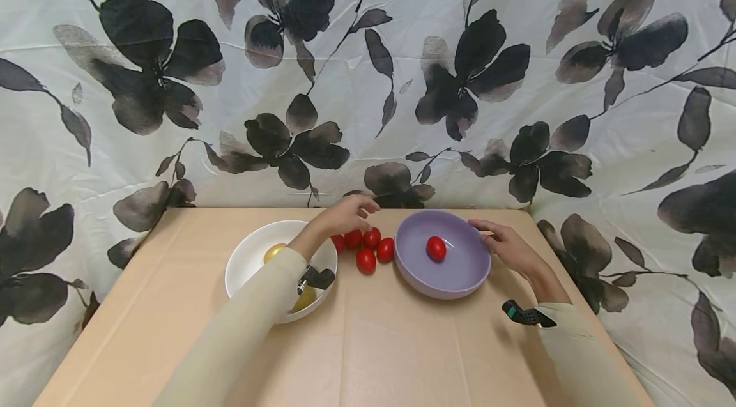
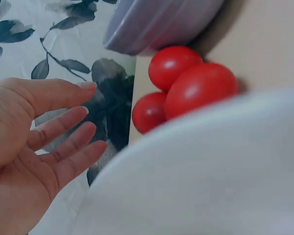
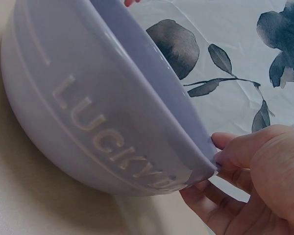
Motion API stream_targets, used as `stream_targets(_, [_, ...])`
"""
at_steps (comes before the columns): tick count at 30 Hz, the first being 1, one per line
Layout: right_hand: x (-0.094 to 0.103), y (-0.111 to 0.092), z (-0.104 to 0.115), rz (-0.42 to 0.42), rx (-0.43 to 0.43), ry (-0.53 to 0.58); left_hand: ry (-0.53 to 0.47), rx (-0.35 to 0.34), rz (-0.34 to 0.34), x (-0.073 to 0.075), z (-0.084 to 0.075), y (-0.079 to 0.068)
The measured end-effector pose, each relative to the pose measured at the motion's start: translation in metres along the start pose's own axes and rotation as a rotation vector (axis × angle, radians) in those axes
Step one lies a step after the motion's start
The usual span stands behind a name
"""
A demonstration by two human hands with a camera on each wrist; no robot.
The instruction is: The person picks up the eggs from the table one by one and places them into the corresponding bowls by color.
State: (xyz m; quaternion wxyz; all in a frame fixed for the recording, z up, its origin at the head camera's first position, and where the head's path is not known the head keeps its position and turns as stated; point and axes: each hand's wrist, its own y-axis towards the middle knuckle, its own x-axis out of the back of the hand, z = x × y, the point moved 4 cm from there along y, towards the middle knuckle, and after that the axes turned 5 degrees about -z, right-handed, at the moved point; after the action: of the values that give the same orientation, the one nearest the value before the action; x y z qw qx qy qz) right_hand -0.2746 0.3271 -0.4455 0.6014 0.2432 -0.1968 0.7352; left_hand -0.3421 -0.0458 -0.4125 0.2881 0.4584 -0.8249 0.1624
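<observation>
My left hand (image 1: pixel 343 215) hovers above the red tomatoes (image 1: pixel 366 260), which lie in a cluster between two bowls. In the left wrist view its fingers (image 2: pixel 71 164) are loosely spread and hold nothing. My right hand (image 1: pixel 508 247) pinches the right rim of the purple bowl (image 1: pixel 411 266); in the right wrist view the thumb is at the rim and the fingers lie beneath it, on the outer wall. One red tomato (image 1: pixel 436 248) lies inside that bowl. The white bowl (image 1: pixel 247 242) stands under my left forearm, with yellow round items (image 1: pixel 273 252) in it, partly hidden by the sleeve.
Both bowls stand on a light tan table (image 1: pixel 391 349). Behind and to the right hangs a white floral cloth (image 1: pixel 356 94), close to the table's back edge. Raised lettering marks the purple bowl's outside.
</observation>
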Motion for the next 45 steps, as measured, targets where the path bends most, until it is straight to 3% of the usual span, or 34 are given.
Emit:
stream_targets(17, [0.001,0.0,-0.002,0.005,0.007,-0.01,0.082,0.158,0.125,-0.001,0.023,-0.006])
stream_targets(26, [0.0,0.0,-0.003,-0.001,-0.008,-0.016,0.29,0.187,0.149,-0.001,0.022,-0.005])
stream_targets(32, [0.002,-0.001,-0.002,0.004,0.005,-0.001,0.32,0.25,0.152,-0.003,0.024,-0.004])
stream_targets(45, [0.001,-0.001,-0.002,0.013,0.015,0.006,0.344,0.238,0.192,-0.003,0.023,-0.003])
